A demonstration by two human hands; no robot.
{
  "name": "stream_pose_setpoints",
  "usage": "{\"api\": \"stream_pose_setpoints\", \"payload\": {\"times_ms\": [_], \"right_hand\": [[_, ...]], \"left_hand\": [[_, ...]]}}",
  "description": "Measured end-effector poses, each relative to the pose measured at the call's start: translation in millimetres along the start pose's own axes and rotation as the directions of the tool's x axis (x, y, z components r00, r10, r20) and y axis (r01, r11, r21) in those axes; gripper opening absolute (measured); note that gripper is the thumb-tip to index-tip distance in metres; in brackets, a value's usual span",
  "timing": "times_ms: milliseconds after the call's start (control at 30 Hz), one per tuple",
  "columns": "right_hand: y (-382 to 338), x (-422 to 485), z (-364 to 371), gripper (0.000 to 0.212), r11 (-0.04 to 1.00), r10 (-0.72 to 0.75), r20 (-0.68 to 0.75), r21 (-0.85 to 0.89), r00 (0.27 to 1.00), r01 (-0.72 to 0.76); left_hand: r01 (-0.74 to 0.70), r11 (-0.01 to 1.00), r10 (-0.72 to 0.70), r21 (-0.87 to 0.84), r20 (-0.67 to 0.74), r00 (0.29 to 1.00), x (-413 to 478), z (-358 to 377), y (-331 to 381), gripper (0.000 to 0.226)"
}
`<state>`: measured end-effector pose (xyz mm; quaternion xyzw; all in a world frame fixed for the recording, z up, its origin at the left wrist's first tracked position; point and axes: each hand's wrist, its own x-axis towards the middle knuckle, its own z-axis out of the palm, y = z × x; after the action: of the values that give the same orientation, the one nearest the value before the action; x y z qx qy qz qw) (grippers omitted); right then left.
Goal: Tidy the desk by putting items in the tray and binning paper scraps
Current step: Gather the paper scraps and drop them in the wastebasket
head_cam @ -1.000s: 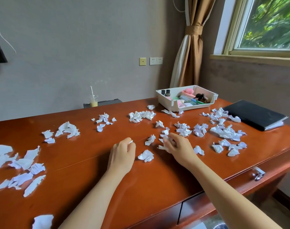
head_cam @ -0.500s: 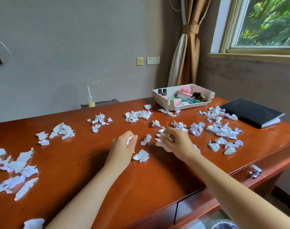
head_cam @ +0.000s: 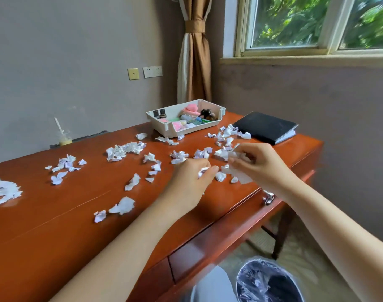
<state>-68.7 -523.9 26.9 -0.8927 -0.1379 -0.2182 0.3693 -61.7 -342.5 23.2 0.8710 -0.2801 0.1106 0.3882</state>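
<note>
The person is leaning over the desk with both hands busy in the mess toward its 3 o'clock end. The left hand is curling its fingers down, knuckles up, and pinching a white scrap between thumb and fingertips, low against the wood. Just off at its 2 o'clock, the right hand is bunched up too, gripping a bunch of scraps in its curled fingers, with a flatter piece poking out under the palm. Can't really tell whether that hand is touching the desktop or hanging just over it.

Loose paper scraps are lying all over: a few right between and around the hands, more clumps trailing off toward 9 o'clock, and another heap at 12 o'clock from the right hand.

The tray is sitting at the hands' 11 o'clock near the far edge, holding a pink brush-looking thing plus some green and pink bits. The bin, lined with clear plastic, is standing on the floor at the hands' 5 o'clock, just off the desk's near edge.

A black notebook is lying flat at the right hand's 1 o'clock. A cup with a straw is showing past the far edge at 10 o'clock.
</note>
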Motion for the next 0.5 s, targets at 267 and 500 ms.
{"api": "stream_pose_setpoints", "payload": {"times_ms": [267,500], "right_hand": [[85,-88,-43,0.021,0.958,0.280,-0.027,-0.052,0.960,-0.281],[165,-150,-25,0.016,0.854,0.518,0.012,-0.071,0.855,-0.516]], "left_hand": [[-0.061,0.990,0.093,-0.129,0.259,0.961,8,116,38,0.039],[0.051,0.996,-0.010,-0.074,0.468,0.884,2,215,19,0.037]]}}
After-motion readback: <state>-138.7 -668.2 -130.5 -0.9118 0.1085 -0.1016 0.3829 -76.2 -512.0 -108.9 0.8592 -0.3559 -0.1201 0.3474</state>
